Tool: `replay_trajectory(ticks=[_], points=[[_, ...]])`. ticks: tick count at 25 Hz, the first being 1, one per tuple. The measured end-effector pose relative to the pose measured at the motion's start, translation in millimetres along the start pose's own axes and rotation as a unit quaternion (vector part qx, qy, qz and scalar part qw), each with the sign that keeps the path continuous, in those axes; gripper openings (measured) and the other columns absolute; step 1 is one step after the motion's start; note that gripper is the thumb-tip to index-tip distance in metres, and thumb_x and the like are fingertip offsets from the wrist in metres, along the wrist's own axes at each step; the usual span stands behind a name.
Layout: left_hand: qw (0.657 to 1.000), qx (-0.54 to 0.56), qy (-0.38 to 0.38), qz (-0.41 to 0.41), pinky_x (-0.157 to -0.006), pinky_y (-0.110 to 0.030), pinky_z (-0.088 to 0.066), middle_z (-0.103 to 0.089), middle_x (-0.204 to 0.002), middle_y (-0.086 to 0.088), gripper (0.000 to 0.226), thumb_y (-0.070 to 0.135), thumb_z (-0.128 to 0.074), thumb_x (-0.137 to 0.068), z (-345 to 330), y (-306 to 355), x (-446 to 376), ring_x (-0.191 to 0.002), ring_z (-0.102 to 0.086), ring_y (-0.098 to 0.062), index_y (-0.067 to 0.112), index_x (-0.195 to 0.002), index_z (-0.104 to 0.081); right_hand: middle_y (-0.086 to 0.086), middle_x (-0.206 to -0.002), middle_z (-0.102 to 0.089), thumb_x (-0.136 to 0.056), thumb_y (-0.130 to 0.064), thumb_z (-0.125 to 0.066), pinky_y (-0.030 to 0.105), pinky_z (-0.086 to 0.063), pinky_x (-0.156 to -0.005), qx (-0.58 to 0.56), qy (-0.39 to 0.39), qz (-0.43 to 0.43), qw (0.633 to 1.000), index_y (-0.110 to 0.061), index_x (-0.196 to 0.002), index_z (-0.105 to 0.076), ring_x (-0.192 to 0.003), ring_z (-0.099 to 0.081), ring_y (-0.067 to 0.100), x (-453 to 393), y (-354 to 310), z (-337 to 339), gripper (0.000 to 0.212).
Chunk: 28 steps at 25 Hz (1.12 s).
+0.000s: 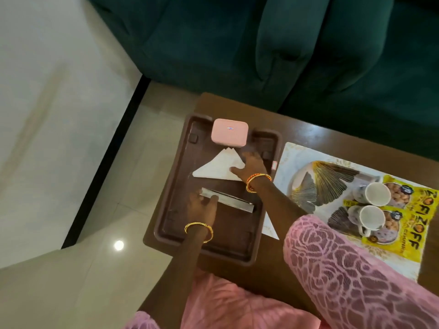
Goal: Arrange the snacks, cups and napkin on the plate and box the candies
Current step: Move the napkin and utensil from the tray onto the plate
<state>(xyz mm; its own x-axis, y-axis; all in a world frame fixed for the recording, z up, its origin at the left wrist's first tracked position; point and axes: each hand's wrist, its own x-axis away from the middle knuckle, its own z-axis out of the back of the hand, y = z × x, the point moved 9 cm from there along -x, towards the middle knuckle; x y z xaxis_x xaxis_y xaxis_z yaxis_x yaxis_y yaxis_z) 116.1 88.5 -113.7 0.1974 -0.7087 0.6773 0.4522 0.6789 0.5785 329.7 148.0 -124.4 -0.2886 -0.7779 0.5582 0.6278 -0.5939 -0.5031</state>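
Left hand (202, 205) fingers gripping silver strip (228, 202); right hand (251, 166) spread flat on napkin (217, 168). Could crumple folds, sliding.

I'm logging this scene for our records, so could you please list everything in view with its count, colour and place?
Tray: one, brown, left part of the table.
Box: one, pink, closed, far end of the tray.
Napkin: one, white, folded into a triangle, on the tray below the box.
Silver packet: one, long and flat, mid tray.
Placemat: one, white with gold fan pattern, right of the tray.
Cups: two, white inside, on the placemat.
Snack packets: two, yellow, under the cups.
Table: one, brown wood.
Sofa: one, dark green, beyond the table.
Left hand: on the silver packet, gold bangle.
Right hand: on the napkin, orange bangles.
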Motion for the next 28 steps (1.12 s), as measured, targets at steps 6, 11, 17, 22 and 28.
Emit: replay_trajectory(ticks=[6,11,17,22,28], points=[[0.982,0.071,-0.092,0.148,-0.05,-0.024,-0.046,-0.065,-0.104,-0.012,0.059,0.039,-0.063,-0.083,-15,-34,-12,-0.063,-0.061,-0.016,0.018,-0.132,-0.037,0.017,-0.138,-0.046,-0.068,-0.043,-0.077,0.052,-0.036,-0.104,0.087,0.01,-0.086,0.992,-0.009,-0.134,-0.032,-0.126,-0.045,0.037,-9,8,-45,0.087],[0.976,0.08,-0.11,0.169,-0.053,-0.025,-0.047,-0.066,-0.092,-0.004,0.067,0.048,-0.066,-0.078,-15,-50,-14,-0.066,-0.062,-0.016,0.021,-0.131,-0.037,0.016,-0.127,-0.059,-0.07,-0.035,-0.078,0.047,-0.045,-0.101,0.0,-0.005,-0.128,0.992,-0.006,-0.126,-0.051,-0.117,-0.054,0.036,-9,17,-52,0.069],[0.975,0.12,-0.102,0.157,-0.046,-0.023,-0.045,-0.066,-0.08,0.001,0.059,0.041,-0.069,-0.078,-15,-47,-16,-0.057,-0.061,-0.013,0.02,-0.126,-0.042,0.015,-0.117,-0.066,-0.072,-0.02,-0.076,0.031,-0.049,-0.086,-0.103,0.0,-0.068,0.992,-0.003,-0.114,-0.06,-0.101,-0.062,0.028,9,-7,-21,0.049],[0.97,0.158,-0.105,0.153,-0.05,-0.025,-0.047,-0.066,-0.076,-0.001,0.053,0.029,-0.072,-0.078,-16,-41,-16,-0.055,-0.06,-0.014,0.017,-0.122,-0.044,0.01,-0.107,-0.069,-0.072,-0.02,-0.076,0.024,-0.05,-0.074,-0.182,0.084,0.022,0.979,-0.01,-0.112,-0.06,-0.089,-0.062,0.02,75,-22,31,0.044],[0.973,0.154,-0.09,0.144,-0.051,-0.026,-0.048,-0.065,-0.071,0.0,0.025,0.016,-0.046,-0.092,-12,-37,-12,-0.051,-0.058,-0.016,0.015,-0.117,-0.044,0.019,-0.096,-0.071,-0.079,-0.005,-0.067,0.032,-0.05,-0.075,-0.059,0.107,0.093,0.988,-0.001,-0.098,-0.066,-0.089,-0.065,0.035,120,-13,1,0.02]])
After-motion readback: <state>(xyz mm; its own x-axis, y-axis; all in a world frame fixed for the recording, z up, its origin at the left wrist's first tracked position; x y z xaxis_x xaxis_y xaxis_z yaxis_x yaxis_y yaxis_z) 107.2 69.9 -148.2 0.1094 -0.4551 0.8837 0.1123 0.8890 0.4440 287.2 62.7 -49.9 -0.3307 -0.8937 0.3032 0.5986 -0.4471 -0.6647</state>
